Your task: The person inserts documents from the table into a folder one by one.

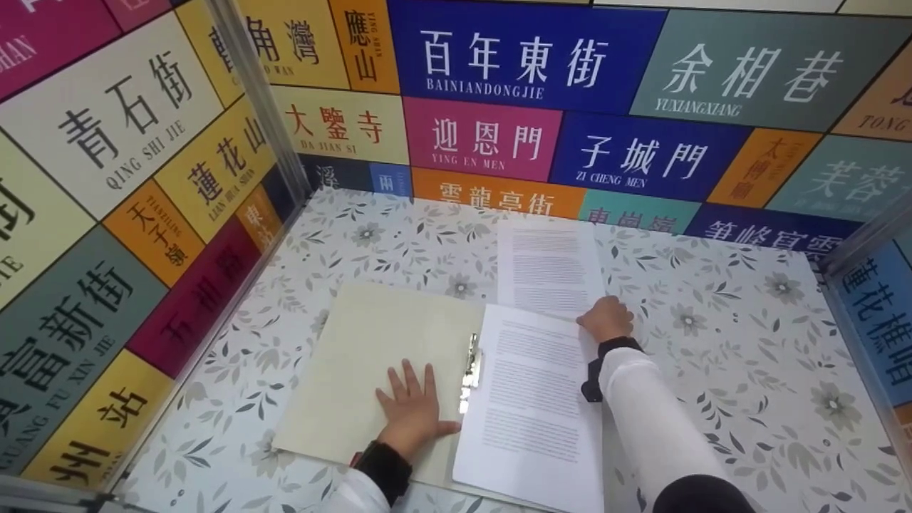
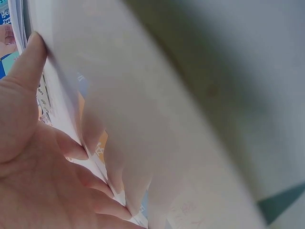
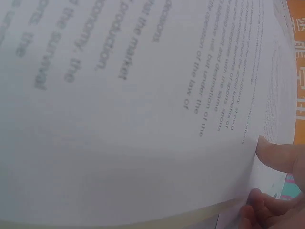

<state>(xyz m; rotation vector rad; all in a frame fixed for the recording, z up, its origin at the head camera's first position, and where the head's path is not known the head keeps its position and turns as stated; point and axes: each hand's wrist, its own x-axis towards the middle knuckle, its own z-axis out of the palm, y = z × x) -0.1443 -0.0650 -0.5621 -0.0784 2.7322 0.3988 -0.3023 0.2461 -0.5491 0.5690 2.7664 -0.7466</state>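
From the head view, the left hand (image 1: pixel 412 408) is lying flat, fingers spread, on the open cream folder (image 1: pixel 363 370) near the table's (image 1: pixel 719 299) front edge. The right hand (image 1: pixel 607 318) is pinching a printed sheet (image 1: pixel 548 267) toward the back edge, above the clipped stack (image 1: pixel 534 406).

At the left wrist, straight fingers (image 2: pixel 28 62) are pressing on the folder.

At the right wrist, fingertips (image 3: pixel 279 157) are gripping the sheet's edge.

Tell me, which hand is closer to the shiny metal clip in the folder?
Left. The left hand lies flat on the folder just beside the metal clip; the right hand is farther off, at the papers' far corner.
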